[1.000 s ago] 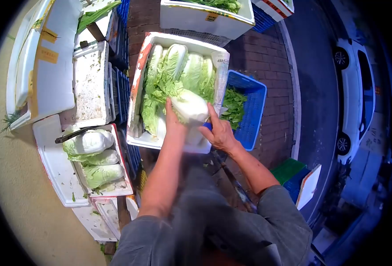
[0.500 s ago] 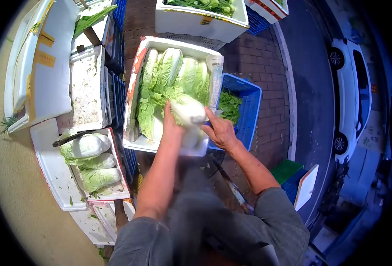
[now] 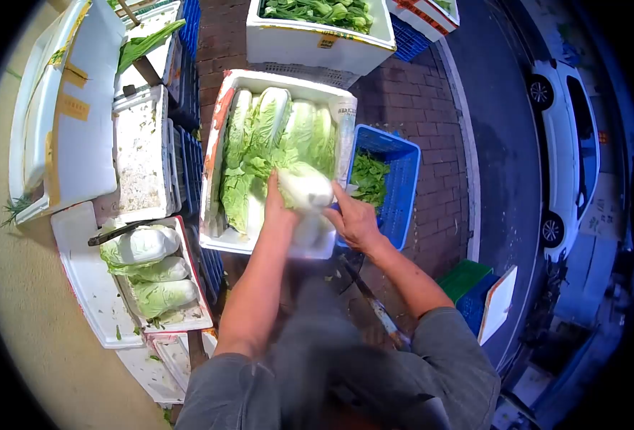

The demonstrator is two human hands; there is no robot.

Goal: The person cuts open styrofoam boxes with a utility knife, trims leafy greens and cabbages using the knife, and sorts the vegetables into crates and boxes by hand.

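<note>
The held cabbage (image 3: 308, 187) lies slantwise near the middle of the frame, over the near part of the white foam box (image 3: 225, 243), leafy end toward the upper left, pale base toward the lower right; the left hand (image 3: 279, 209) has it by its near-left side, thumb up against it, the fingers underneath hidden; the right hand (image 3: 356, 221) is at the base, forefinger touching or just beside it, thumb and forefinger slightly parted; whether its curled fingers close on anything I cannot tell; to handle it well, the left palm should bear the weight and leave the base free, while the right presses lightly there, without squeezing the leaves; a little lift would likely spare the row of cabbages (image 3: 301, 132) just above it in the frame from rubbing or bruising.
</note>
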